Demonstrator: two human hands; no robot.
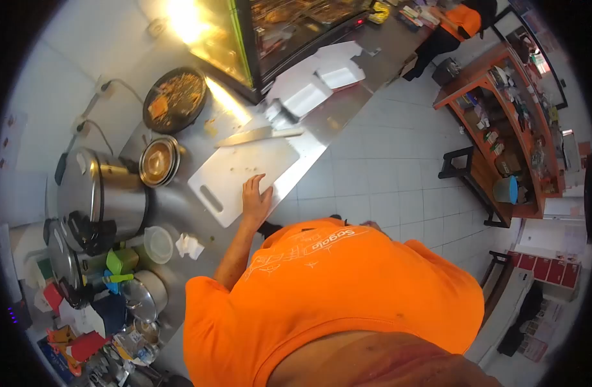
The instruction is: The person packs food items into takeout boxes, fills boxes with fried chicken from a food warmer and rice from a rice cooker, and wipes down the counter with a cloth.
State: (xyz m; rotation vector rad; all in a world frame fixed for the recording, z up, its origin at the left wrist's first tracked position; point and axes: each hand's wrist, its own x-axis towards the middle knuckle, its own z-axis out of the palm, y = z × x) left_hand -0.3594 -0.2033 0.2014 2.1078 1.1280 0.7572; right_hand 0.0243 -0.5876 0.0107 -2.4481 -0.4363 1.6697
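Note:
My left hand (256, 198) lies on the near edge of a white cutting board (212, 177), fingers stretched forward and thumb apart, holding nothing. A few small crumbs are on the board by the fingertips. Across its far edge lies a large knife (244, 137), its pale handle pointing right. Beyond the board, a dark round pan (175, 100) holds shredded orange-brown food and one larger piece. Several nested metal bowls (159, 161) stand to the left of the board. My right hand is hidden behind my orange shirt (347, 277).
Open white takeaway boxes (309, 97) sit beside a lit glass display case (296, 32). Large metal cookers (102, 197), a clear plastic tub (158, 244), crumpled tissue (189, 246) and a lidded pot (146, 295) crowd the left. Another person (460, 22) in orange stands far right, near wooden shelves (502, 122).

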